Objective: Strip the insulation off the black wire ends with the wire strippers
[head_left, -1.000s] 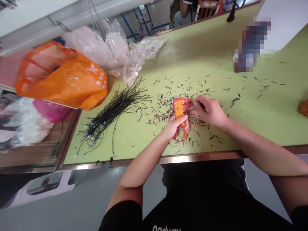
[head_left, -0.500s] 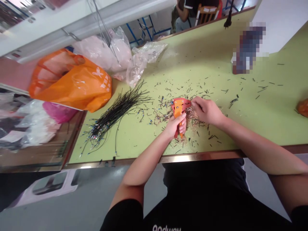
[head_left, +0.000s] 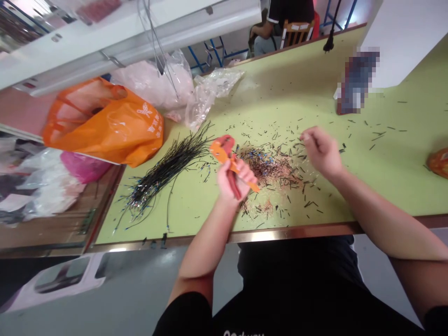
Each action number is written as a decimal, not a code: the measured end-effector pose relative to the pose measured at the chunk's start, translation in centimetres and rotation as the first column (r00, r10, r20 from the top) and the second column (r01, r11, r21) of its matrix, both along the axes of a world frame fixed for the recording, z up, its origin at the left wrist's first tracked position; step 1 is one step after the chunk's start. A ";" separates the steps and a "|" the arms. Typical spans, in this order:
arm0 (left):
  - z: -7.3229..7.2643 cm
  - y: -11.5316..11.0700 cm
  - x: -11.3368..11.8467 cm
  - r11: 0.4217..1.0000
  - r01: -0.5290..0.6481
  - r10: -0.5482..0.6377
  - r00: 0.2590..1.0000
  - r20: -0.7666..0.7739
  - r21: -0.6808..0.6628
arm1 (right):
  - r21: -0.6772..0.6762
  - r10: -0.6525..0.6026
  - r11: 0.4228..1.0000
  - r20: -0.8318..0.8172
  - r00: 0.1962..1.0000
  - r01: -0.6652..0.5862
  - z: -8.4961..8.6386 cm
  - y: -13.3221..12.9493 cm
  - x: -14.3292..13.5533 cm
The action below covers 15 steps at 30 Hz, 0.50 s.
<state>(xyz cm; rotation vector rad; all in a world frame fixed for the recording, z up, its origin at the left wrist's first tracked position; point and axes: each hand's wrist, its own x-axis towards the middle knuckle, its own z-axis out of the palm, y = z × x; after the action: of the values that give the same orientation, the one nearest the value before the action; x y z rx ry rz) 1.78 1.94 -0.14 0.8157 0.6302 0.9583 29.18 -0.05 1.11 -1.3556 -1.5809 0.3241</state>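
Note:
Wrapped in my left hand (head_left: 235, 179) is an orange and red wire stripper (head_left: 221, 148), its head tilted up and to the left above the table. My right hand (head_left: 322, 151) hovers to the right with curled fingers; whether a small piece sits between thumb and forefinger is too small to tell. Between the hands lies a pile of wire scraps (head_left: 268, 168), with black offcuts, copper strands and blue bits. A long bundle of black wires (head_left: 168, 168) rests to the left of the stripper, several blue and shiny tips at its near end.
On the green table (head_left: 385, 186), an orange bag (head_left: 115, 126) and clear plastic bags (head_left: 196, 88) stand at the back left. A white panel (head_left: 402, 42) rises at the back right. Overhead hangs a white shelf (head_left: 122, 42). Someone sits beyond the table (head_left: 266, 35).
My left hand has swung left with the wire stripper, turning its head leftward. My right hand has moved away to the right, apart from the tool. More of the scrap pile shows.

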 end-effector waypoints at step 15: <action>-0.5 -1.4 1.8 0.909 0.392 -0.384 0.920 0.083 -0.142 | 0.034 0.346 0.938 -0.126 0.930 -0.345 -1.7 -0.2 -2.1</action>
<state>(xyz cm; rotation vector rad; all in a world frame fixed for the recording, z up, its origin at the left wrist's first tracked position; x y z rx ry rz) 3.56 0.51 -0.64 0.7372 0.4656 0.5565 27.04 -0.27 -0.55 -1.0197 -1.7049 0.6058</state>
